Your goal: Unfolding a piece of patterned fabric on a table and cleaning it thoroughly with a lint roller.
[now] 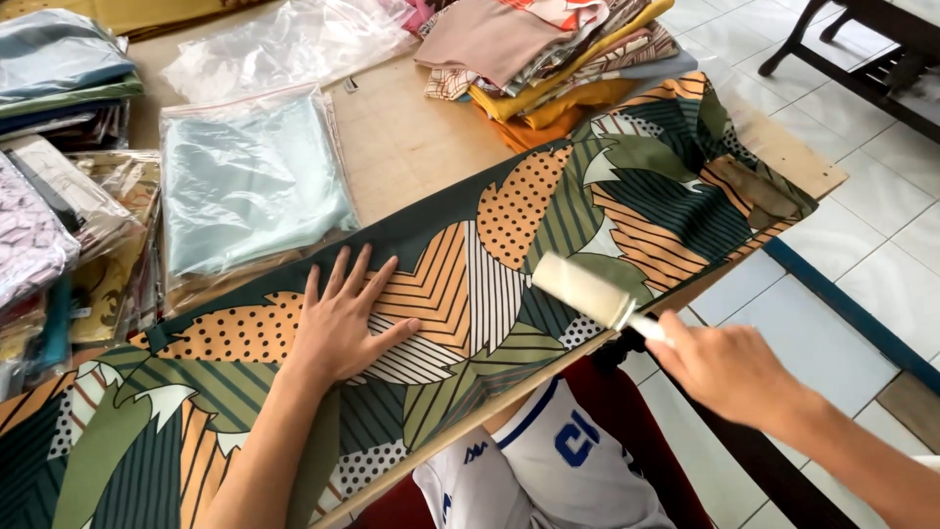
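1. patterned cloth: dark green fabric printed with orange, cream and olive leaf shapes, stripes and dots; it lay folded in a long band across the wooden tabletop, running from the lower left up to the far right corner, its near edge along the table's front edge.
2. left hand: lay flat, palm down, on the cloth left of its middle; fingers were spread wide and straight, thumb out to the right, pressing the fabric to the table.
3. right hand: hung off the table's front edge, over the tiled floor; fingers were curled around the white handle of the lint roller, fully closed on it.
4. lint roller: pale cylinder head, resting on the cloth near its front edge, right of the left hand and well apart from it; handle slanted down right into the right hand.
5. bagged pale blue cloth: in a clear plastic bag, on the table just behind the patterned cloth, above the left hand.
6. stack of folded fabrics: mustard, orange, beige and checked pieces, at the table's far side, touching the patterned cloth's far edge.
7. packaged fabrics: piled at the left edge.
8. empty clear bags: at the far side, left of the stack.
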